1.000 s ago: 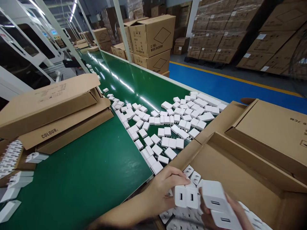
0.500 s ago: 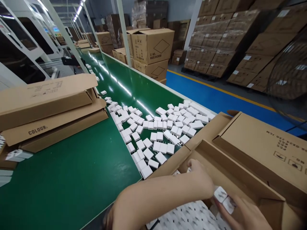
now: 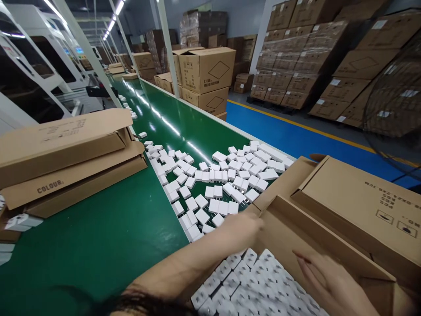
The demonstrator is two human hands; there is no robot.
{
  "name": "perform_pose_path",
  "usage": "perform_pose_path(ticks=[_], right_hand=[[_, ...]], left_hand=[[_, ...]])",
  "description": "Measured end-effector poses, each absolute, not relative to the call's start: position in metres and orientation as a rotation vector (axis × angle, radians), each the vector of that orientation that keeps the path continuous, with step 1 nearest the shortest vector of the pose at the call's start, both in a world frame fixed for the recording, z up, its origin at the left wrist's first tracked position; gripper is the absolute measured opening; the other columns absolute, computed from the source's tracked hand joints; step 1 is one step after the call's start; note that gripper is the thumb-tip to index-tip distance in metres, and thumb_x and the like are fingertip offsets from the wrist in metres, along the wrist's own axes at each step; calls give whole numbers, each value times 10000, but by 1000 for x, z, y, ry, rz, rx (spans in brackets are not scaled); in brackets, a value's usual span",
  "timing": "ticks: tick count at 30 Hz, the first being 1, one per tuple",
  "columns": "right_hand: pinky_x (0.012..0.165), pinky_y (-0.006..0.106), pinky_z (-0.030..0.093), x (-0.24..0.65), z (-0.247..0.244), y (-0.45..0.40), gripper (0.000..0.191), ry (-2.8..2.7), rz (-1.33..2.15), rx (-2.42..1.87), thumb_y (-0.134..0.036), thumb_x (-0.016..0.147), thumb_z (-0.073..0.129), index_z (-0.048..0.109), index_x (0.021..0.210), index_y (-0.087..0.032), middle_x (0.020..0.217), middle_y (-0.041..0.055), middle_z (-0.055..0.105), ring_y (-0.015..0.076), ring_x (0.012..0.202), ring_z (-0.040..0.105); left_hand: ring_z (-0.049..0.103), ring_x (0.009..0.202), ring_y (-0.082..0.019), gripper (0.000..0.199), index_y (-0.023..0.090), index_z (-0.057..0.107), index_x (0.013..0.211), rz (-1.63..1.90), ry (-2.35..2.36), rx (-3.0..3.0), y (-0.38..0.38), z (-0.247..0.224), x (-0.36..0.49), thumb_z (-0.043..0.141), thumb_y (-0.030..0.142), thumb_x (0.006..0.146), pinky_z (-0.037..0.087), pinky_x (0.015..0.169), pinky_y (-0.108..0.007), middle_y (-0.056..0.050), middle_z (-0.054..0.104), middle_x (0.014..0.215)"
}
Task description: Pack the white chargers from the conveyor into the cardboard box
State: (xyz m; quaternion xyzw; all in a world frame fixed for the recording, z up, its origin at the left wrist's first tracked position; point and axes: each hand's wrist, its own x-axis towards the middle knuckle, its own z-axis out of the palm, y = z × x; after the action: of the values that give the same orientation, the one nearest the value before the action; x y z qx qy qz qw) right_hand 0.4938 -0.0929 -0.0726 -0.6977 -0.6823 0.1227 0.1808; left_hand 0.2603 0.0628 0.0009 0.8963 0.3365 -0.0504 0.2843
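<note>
Chargers [image 3: 216, 176] crowd belt [image 3: 194, 125] beyond carton [image 3: 296, 221]; left hand [image 3: 245, 229], grip unclear; right hand [image 3: 329, 276] loosely spread.

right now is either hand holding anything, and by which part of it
Nothing shows in the right hand. Whether the left hand holds anything cannot be told: it is blurred, its grasping side turned away.

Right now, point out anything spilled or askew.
Loose white plugs on the green belt lie at mixed angles, untidy compared with the close-packed rows in the open carton. No damage is evident.
</note>
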Motion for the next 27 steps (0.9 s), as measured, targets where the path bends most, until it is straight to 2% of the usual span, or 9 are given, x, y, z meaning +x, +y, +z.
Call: perform_pose_path(ticks=[1,3,5,8,13,19,22,25,27], right_hand=[[791,504,642,485,-59,-77,310,-1994,310,-1965,-428,996,365,651,1086,-349,989,64,793,304,943,739],[856,492,607,461,-37,-42,369,-2232,159,-1985,-345,1019,312,659,1105,-256,1080,119,764,303,1011,708],[890,452,579,431,-25,-4,291,-2353,162,-1951,-289,1005,408,665,1122,-222,1145,124,733,290,1064,674],[875,407,561,390,-31,46,144,-2477,193,-1960,-213,913,627,679,1046,-195,1114,100,710,270,1079,641],[886,461,579,368,-61,91,217,-2522,257,-2130,-278,917,694,661,1109,-183,1196,66,678,248,1078,649],[925,493,569,373,-69,98,262,-2442,414,-2162,-302,922,692,652,1153,-185,1246,77,664,263,1119,641],[941,500,554,378,-58,96,280,-2324,504,-2134,-291,903,705,651,1155,-182,1250,93,660,277,1138,629],[902,484,569,392,-37,82,462,-2135,619,-2079,-292,874,701,584,1310,-196,1198,127,666,297,1059,671],[861,430,596,404,-22,61,508,-2010,716,-2013,-362,915,619,520,1395,-227,1156,116,674,266,961,715]], left_hand=[[628,1131,-241,370,226,661,1134,-174,961,2420,69,0,245,491,57,852,542,916,-360,-76,705,1183],[587,1172,-307,406,139,637,1137,-268,1089,2449,80,-6,220,451,-23,815,529,943,-443,-172,665,1187],[576,1156,-341,406,101,622,1143,-342,1185,2464,84,-14,204,450,-33,800,530,923,-480,-211,635,1175],[569,1145,-335,419,132,584,1231,-375,1230,2478,80,-27,200,488,43,834,536,903,-456,-190,591,1228],[560,1163,-350,374,177,610,1189,-356,1259,2470,65,-42,217,625,209,817,527,917,-457,-163,524,1330],[562,1187,-355,405,154,635,1129,-287,1333,2414,60,-54,234,675,64,735,524,926,-433,-162,519,1364],[568,1185,-352,385,150,634,1123,-207,1398,2360,60,-51,236,590,-4,773,523,931,-438,-168,545,1330],[591,1159,-322,423,176,613,1154,-112,1401,2314,58,-42,226,504,-39,807,533,932,-432,-139,591,1272],[615,1133,-256,444,223,585,1195,27,1282,2258,52,-37,212,522,-16,826,542,945,-373,-84,612,1266]])
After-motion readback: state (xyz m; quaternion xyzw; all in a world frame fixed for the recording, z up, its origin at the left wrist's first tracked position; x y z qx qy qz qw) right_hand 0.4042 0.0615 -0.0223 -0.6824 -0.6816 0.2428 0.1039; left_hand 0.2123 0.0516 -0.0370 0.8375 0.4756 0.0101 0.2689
